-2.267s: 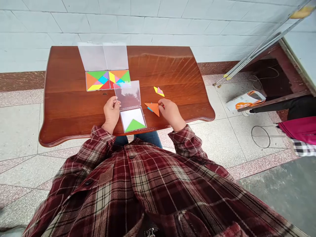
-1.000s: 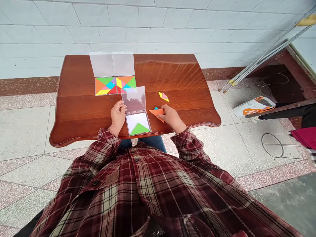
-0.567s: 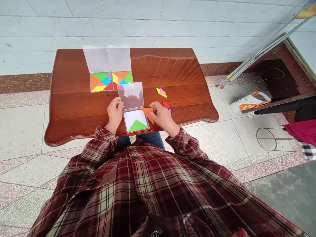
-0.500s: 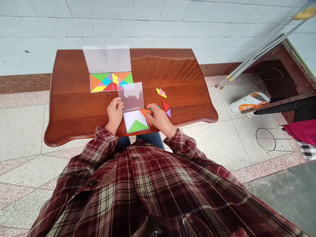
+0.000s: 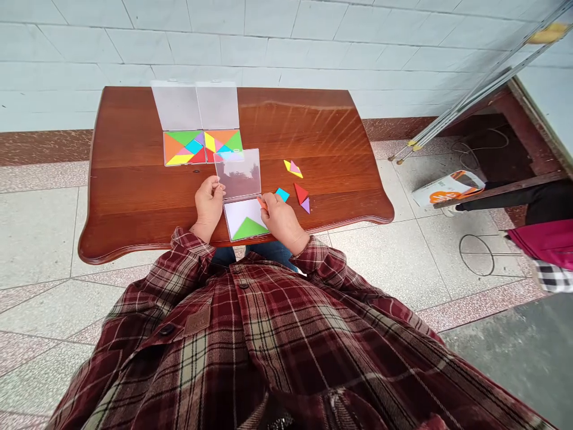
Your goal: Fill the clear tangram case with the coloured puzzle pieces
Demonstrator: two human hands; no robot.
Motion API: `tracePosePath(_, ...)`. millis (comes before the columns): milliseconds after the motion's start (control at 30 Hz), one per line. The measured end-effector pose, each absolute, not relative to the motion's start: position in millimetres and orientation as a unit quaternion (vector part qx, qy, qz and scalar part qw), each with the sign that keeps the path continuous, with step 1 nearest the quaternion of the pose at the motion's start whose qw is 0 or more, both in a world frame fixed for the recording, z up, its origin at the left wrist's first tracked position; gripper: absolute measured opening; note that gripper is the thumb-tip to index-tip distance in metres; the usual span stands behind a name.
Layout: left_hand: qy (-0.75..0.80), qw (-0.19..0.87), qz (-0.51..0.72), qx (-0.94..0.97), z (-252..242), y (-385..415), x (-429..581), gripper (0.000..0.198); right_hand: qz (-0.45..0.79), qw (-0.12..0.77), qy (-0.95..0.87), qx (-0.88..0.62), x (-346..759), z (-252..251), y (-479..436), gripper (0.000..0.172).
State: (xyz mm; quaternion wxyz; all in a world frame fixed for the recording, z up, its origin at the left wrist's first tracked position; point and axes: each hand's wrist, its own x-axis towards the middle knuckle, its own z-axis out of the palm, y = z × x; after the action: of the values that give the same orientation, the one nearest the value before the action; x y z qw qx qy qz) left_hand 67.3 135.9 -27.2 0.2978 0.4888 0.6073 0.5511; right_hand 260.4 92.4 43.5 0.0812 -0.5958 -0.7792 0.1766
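The orange piece [image 5: 262, 203] is at the upper right corner of the near case [image 5: 225, 222], which lies at the middle of the tabletop's [image 5: 134, 203] near edge. Most of it is hidden by the right hand [image 5: 282, 221], whose thumb and fingers are pinched on it; whether it touches the case's white floor cannot be told. Inside, the green triangle [image 5: 248, 229] lies flat with its long side along the case's near wall.

Handling the thin orange piece well probably calls for a light grip by its edge, keeping it level and clear of the green triangle, and pressing only once its sides line up with the walls.

The right hand comes in from the tabletop's near edge, palm down, wrist low, knuckles over the case's right wall. The left hand [image 5: 208, 203] is left of the case, fingers curled and closed on the left edge of the raised lid [image 5: 242, 173].

Right of the case lie the blue square [image 5: 282, 194], the red triangle [image 5: 301, 193] touching the purple triangle [image 5: 306, 205], and, farther from the near edge, the yellow piece [image 5: 287, 164] with the pink triangle [image 5: 293, 167] on it. Toward the far edge, left of middle, two filled cases [image 5: 174, 107] stand open side by side.
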Motion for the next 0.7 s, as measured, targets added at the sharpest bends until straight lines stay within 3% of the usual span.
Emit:
tracePosePath(233,0.604,0.307,0.551,0.488,-25.3,135.3,68.4,0.022,0.216,0.062,-0.807,-0.546,252.3,40.2,91.4,0.024)
tracePosePath(533,0.605,0.308,0.552,0.485,-28.2,137.5,67.2,0.022,0.274,0.126,-0.788,-0.537,273.1,24.6,101.9,0.026)
tracePosePath(700,0.603,0.304,0.549,0.493,-28.7,137.6,65.6,0.021,0.269,0.088,-0.791,-0.542,276.2,32.1,101.6,0.03)
